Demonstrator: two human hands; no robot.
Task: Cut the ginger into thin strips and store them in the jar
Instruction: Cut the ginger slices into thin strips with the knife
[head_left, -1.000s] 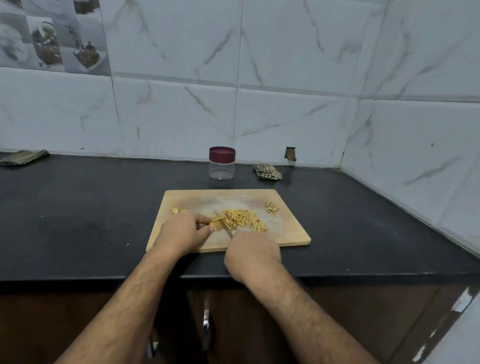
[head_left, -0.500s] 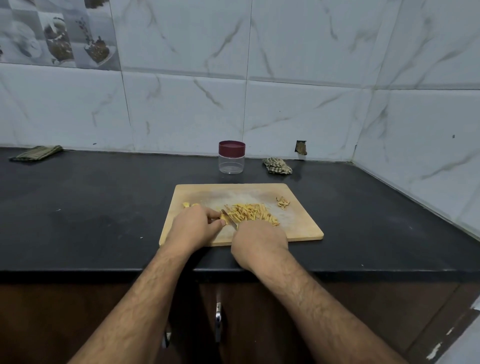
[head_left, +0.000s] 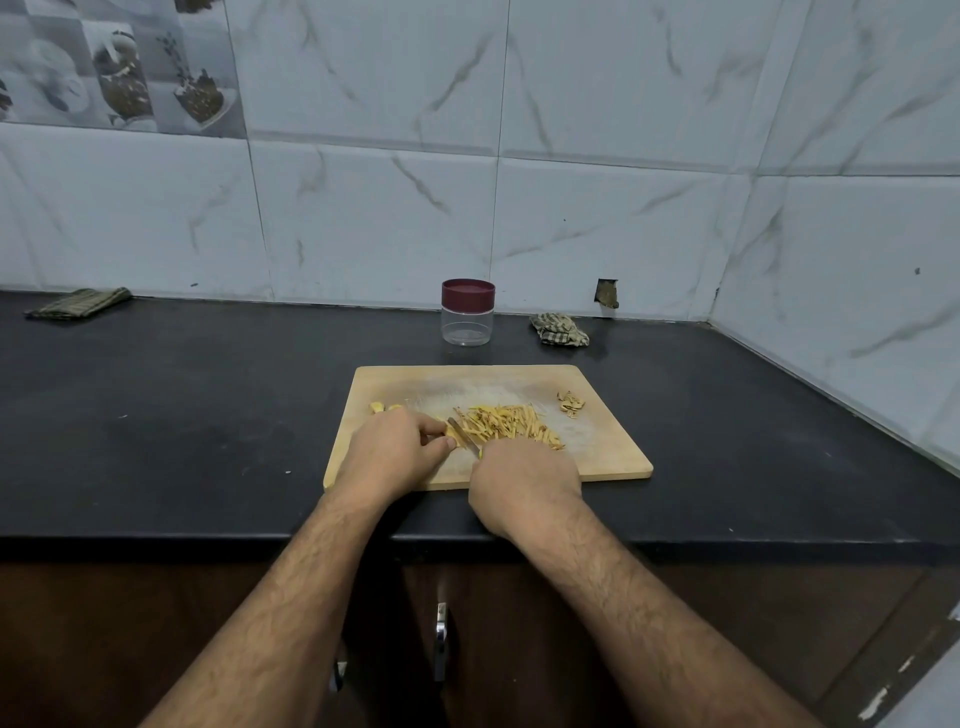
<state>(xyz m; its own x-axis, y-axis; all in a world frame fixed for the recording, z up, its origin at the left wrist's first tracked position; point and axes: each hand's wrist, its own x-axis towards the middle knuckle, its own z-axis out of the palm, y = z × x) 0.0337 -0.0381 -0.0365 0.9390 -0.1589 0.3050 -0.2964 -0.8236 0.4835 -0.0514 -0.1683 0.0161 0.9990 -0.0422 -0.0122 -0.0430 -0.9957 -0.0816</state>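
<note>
No writing or brand can be read anywhere, not on the jar (head_left: 467, 313) nor on the picture tile at the upper left of the frame. There is one jar, clear with a dark red lid screwed on, standing just above the middle of the frame on the black counter (head_left: 156, 415) near the wall; nothing shows inside it. Below it lies one wooden cutting board (head_left: 597, 447). On the board sits one loose heap of ginger strips (head_left: 511, 426), a small cluster of peel scraps (head_left: 570, 404) toward its upper right corner, and two small ginger pieces (head_left: 382, 407) at its left edge. The left hand (head_left: 392, 454) has curled fingers pinching a piece of ginger (head_left: 451, 435) down against the board. The right hand (head_left: 524, 480) is closed around a knife handle hidden under it; only the blade (head_left: 464, 435) shows, angled up and to the left beside the held piece. Two folded cloths lie on the counter: one striped cloth (head_left: 78, 302) at the far left, one checked cloth (head_left: 559, 329) right of the jar.
</note>
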